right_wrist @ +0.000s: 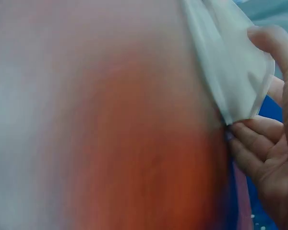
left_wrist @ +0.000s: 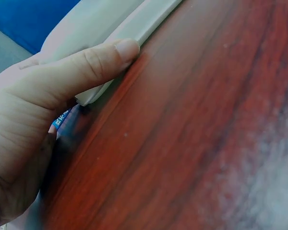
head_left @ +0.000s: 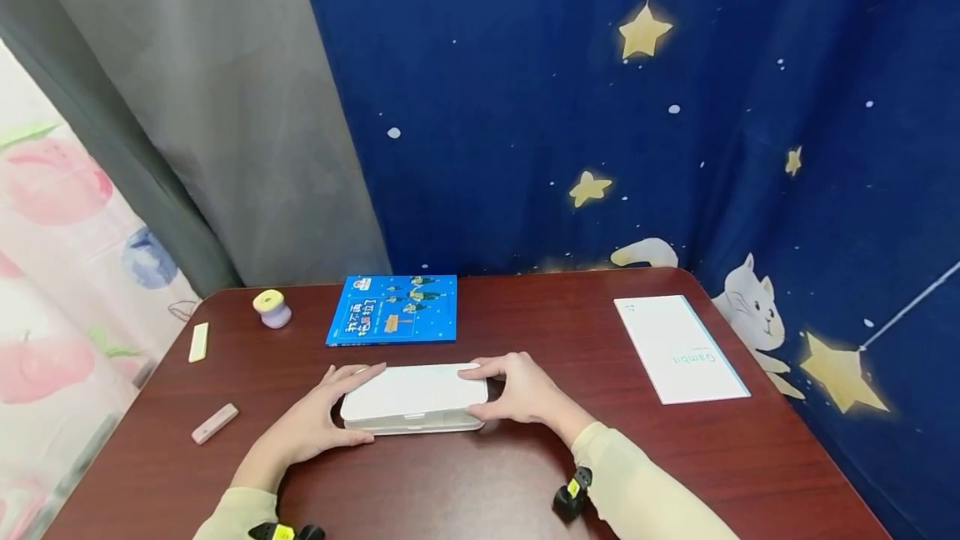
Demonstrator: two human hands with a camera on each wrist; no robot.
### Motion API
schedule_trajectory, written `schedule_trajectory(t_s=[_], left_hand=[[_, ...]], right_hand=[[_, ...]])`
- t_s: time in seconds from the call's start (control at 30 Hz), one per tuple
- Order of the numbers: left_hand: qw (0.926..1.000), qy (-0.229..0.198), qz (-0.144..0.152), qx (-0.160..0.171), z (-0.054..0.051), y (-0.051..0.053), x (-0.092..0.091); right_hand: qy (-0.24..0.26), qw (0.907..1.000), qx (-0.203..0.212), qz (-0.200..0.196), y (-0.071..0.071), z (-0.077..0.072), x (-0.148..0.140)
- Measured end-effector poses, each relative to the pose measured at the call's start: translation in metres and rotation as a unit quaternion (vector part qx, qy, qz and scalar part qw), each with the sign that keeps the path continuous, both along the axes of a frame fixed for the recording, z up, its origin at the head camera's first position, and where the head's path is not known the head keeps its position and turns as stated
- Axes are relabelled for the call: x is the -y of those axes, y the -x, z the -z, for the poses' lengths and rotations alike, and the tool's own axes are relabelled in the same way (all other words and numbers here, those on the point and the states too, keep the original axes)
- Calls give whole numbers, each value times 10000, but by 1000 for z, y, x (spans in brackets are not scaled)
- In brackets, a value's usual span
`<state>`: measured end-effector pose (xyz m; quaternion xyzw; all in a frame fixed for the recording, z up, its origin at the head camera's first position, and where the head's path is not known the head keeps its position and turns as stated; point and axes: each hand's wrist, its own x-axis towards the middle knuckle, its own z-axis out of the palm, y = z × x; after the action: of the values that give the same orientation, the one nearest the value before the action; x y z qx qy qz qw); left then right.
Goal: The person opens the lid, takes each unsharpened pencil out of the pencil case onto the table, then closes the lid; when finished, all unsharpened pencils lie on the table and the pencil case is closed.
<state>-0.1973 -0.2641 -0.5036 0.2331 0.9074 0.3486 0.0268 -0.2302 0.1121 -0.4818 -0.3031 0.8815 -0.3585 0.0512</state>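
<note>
A long white plastic pencil case (head_left: 416, 390) lies on the table in front of me, its small front latch towards me. Around its left end my left hand (head_left: 318, 415) grips, thumb along the front edge and fingers over the far side. The left wrist view shows that thumb (left_wrist: 93, 67) pressed to the case's lower rim. My right hand (head_left: 521, 390) holds the other end, with thumb low at the front corner and a finger on top. In the right wrist view, fingers (right_wrist: 254, 139) touch the case's corner (right_wrist: 237, 62). Its inside is hidden.
Behind the case lies a blue picture book (head_left: 393, 311). A white booklet (head_left: 682, 348) is at the right. On the left are a yellow and lilac spool-shaped object (head_left: 272, 309), a pale yellow strip (head_left: 198, 342) and a pink bar (head_left: 215, 423). Curtains (head_left: 525, 107) hang behind the table (head_left: 450, 490).
</note>
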Motion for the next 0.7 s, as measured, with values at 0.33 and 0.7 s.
schedule_trajectory(t_s=[0.33,0.7], left_hand=[[9992,-387,94,36,2,1,3],[9976,-551,421,92,0,2,1]], right_hand=[[300,9992,255,-31,2,-4,0],[285,9981,545,-17,4,-6,-1]])
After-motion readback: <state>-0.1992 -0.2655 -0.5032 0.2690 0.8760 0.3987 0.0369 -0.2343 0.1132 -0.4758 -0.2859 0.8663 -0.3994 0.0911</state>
